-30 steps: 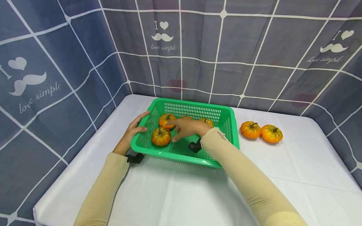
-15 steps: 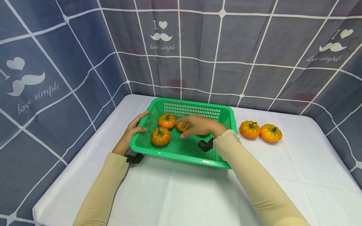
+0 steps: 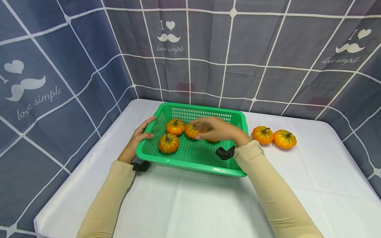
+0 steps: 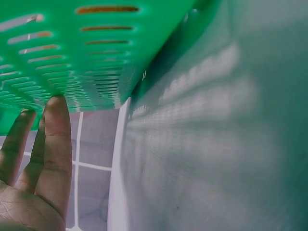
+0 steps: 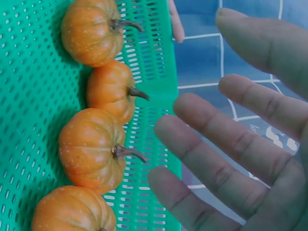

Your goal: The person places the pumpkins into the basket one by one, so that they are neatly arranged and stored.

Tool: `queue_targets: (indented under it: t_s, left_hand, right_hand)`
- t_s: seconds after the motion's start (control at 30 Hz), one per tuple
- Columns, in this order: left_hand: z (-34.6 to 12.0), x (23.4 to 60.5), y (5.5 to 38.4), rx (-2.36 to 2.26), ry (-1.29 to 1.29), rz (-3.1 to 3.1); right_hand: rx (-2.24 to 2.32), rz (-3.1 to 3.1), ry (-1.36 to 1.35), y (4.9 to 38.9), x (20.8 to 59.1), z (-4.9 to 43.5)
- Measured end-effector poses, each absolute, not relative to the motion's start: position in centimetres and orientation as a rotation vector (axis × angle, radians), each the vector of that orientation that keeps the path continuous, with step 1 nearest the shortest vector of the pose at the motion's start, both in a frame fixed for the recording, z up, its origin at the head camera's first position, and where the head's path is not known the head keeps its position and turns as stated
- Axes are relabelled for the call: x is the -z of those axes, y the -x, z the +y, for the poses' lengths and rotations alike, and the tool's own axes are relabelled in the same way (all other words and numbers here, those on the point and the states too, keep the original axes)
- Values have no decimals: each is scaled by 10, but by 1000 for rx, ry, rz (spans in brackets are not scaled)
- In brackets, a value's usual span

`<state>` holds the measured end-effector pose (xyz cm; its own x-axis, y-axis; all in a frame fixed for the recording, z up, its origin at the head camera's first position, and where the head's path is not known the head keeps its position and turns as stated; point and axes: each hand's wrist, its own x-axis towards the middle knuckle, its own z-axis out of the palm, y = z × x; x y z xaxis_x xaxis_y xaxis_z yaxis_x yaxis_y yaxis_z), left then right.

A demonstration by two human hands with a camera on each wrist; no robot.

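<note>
A green plastic basket with slotted walls stands on the white table, several small orange pumpkins inside. Two of them, a front pumpkin and a back pumpkin, sit at its left end. My left hand holds the basket's left rim, thumb over the edge; in the left wrist view its fingers reach the outside wall. Over the basket's right half hovers my right hand, fingers spread and holding nothing. It partly covers a middle pumpkin and another pumpkin. The right wrist view shows a row of pumpkins.
To the right of the basket, two more pumpkins, one nearer and one farther, sit side by side on the white tablecloth. A grey checked curtain closes off the back and sides.
My right hand has moved right, from over the left pumpkins to over the right half of the basket, uncovering the middle pumpkin. The left hand stays at the rim.
</note>
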<state>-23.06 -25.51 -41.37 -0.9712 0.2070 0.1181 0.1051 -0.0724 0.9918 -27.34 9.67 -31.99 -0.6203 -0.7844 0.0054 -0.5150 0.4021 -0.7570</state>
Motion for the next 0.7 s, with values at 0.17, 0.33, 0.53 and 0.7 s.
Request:
queue_targets:
  t_s: [0.17, 0.33, 0.53, 0.7]
  left_hand:
    - [-255, 415, 232, -2239, -360, 2066]
    - [-255, 415, 232, -2244, -357, 2061]
    - [-255, 414, 231, -2237, -352, 2064]
    - [-255, 413, 230, -2232, -349, 2065]
  right_hand:
    - [1172, 2279, 1138, 272, 320, 105]
    - [1289, 2234, 1133, 271, 321, 114]
    - [1438, 2199, 1049, 267, 319, 127]
    - [1566, 2151, 997, 264, 320, 137]
